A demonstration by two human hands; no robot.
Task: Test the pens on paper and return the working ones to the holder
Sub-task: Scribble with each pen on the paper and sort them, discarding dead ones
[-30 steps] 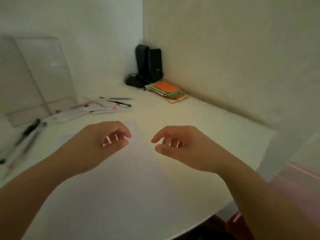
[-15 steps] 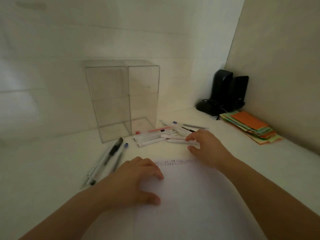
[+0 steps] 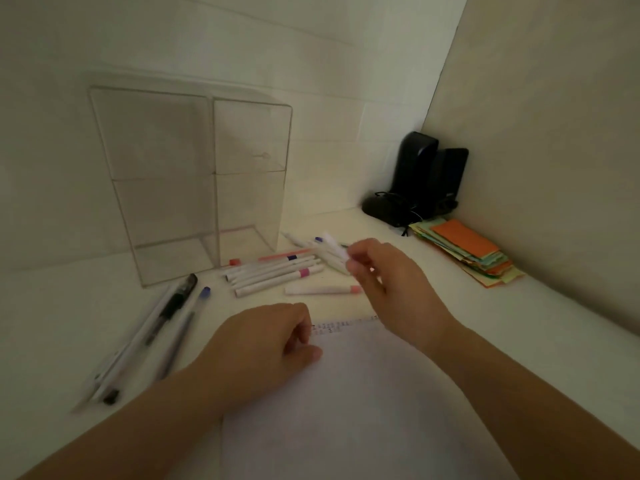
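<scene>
Right hand (image 3: 388,282) lifted above the far edge of the paper, fingertips pinched shut on one white pen (image 3: 333,249), its far end angled up and away over the heap. Left hand (image 3: 266,344) lying on the near-left part of the paper (image 3: 363,410), fingers loosely curled under, nothing visibly in it; whether pressing down cannot be told.

Largest to smallest beyond that. White desk (image 3: 519,334) in a corner, dimly lit. Clear holder (image 3: 194,181) upright at the back left, two compartments, apparently no pens inside. Black speakers (image 3: 429,178) in the corner, stack of coloured notes (image 3: 471,251) just in front of them. Paper directly ahead, faint marks along its top edge. Heap of white markers (image 3: 277,271) between holder and paper, one more white marker (image 3: 322,289) lying apart, just beside the paper's far edge. Three longer pens (image 3: 159,327) well to the left, one of them with a black grip.

Likely step: bringing the picked pen to the sheet for a test stroke. Best done by keeping the left palm flat to pin the sheet, uncapping if a cap is on (too blurred to tell), then drawing a short line on blank paper below the existing marks, so that a faint result stays readable in this low light.
</scene>
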